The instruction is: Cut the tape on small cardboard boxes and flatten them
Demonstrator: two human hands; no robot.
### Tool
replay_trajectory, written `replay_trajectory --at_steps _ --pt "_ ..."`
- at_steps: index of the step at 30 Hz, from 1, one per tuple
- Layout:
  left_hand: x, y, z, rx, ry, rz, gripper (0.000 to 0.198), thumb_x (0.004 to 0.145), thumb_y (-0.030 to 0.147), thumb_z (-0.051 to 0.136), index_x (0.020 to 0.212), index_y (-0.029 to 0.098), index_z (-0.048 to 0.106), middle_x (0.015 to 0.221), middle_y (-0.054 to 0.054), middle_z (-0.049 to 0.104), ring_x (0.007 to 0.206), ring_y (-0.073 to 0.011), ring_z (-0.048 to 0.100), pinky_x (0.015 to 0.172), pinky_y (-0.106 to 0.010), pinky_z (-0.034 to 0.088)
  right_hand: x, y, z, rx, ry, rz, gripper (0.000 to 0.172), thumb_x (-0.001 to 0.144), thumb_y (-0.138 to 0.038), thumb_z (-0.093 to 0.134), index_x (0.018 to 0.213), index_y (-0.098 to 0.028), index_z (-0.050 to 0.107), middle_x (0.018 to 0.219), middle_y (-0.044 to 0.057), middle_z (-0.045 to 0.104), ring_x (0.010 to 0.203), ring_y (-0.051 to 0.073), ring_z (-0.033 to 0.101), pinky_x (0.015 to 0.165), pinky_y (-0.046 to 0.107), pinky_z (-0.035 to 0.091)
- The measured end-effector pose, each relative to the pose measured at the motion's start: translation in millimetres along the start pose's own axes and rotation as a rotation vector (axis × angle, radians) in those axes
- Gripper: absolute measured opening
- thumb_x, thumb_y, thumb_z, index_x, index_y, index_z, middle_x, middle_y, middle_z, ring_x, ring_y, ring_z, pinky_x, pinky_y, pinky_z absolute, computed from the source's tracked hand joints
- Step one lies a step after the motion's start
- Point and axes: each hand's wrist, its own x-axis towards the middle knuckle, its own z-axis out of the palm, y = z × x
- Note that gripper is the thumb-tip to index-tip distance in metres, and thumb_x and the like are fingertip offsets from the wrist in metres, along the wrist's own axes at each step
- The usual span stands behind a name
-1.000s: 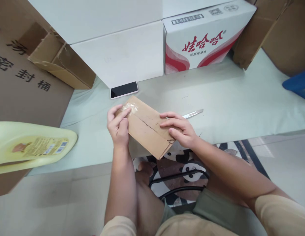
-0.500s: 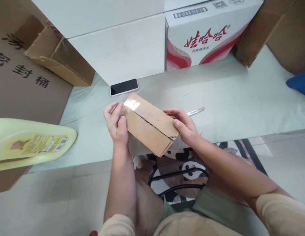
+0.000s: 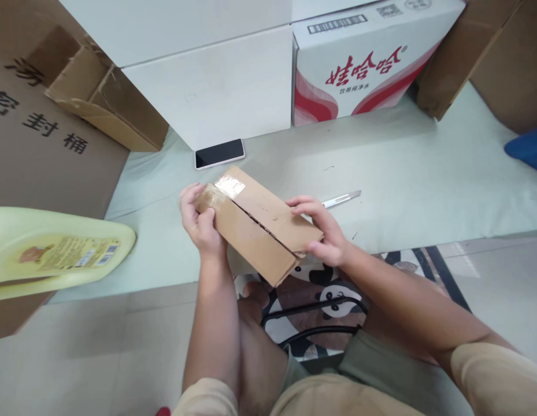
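A small brown cardboard box (image 3: 255, 231) is held tilted above the front edge of the table, with a dark seam running along its top. Clear tape (image 3: 230, 185) shines near its far left end. My left hand (image 3: 201, 222) is wrapped around that taped end. At the opposite end, my right hand (image 3: 322, 228) grips the box corner, with the thumb at the near edge and the fingers on the top flap. Behind my right hand, a utility knife (image 3: 343, 199) lies on the pale green cloth.
A phone (image 3: 219, 153) lies by large white boxes (image 3: 207, 92). A red-and-white carton (image 3: 359, 75) stands behind, with brown cartons (image 3: 116, 110) at the left. A yellow jug (image 3: 60, 251) is at the left and a blue object (image 3: 528, 149) at the far right.
The right end of the box has moved slightly toward me. My right hand has shifted its hold, its fingers now over the top flap. More of the taped end shows by my left hand.
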Motion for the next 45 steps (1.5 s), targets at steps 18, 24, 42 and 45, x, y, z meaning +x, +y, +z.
replay_trajectory --at_steps 18,24,42,45 --pt "0 4 1.7 -0.004 0.024 0.008 0.039 0.073 0.03 0.056 0.11 0.021 0.069 0.117 -0.009 0.064 0.123 -0.0287 0.061 0.117 -0.047 0.046 -3 -1 8 -0.077 -0.063 -0.15 0.056 0.088 -0.063 0.071 0.133 -0.03 0.065 0.137 0.013 0.05 0.126 0.031 0.06 0.109 0.048 0.055" --pt "1 5 -6.1 0.118 -0.158 0.05 0.034 0.087 0.035 0.053 0.105 0.023 0.079 0.133 -0.01 0.057 0.141 -0.0314 0.048 0.128 -0.051 0.036 -5 -4 4 -0.07 -0.101 -0.043 0.035 0.097 -0.047 0.059 0.125 -0.028 0.068 0.139 0.012 0.05 0.13 0.03 0.058 0.112 0.05 0.052" --pt "12 12 -11.8 0.159 0.035 -0.151 0.039 0.073 0.027 0.047 0.093 0.02 0.08 0.119 -0.01 0.063 0.124 -0.026 0.058 0.117 -0.042 0.046 -3 0 3 0.0 0.071 0.275 0.052 0.103 -0.065 0.038 0.131 -0.027 0.058 0.13 0.011 0.063 0.121 0.028 0.062 0.104 0.047 0.052" --pt "15 8 -18.3 0.129 0.115 -0.199 0.041 0.079 0.03 0.043 0.097 0.019 0.077 0.119 -0.01 0.066 0.129 -0.026 0.057 0.119 -0.043 0.043 -1 2 3 -0.092 0.116 0.505 0.058 0.101 -0.071 0.038 0.122 -0.023 0.062 0.122 0.011 0.067 0.112 0.028 0.063 0.104 0.048 0.05"
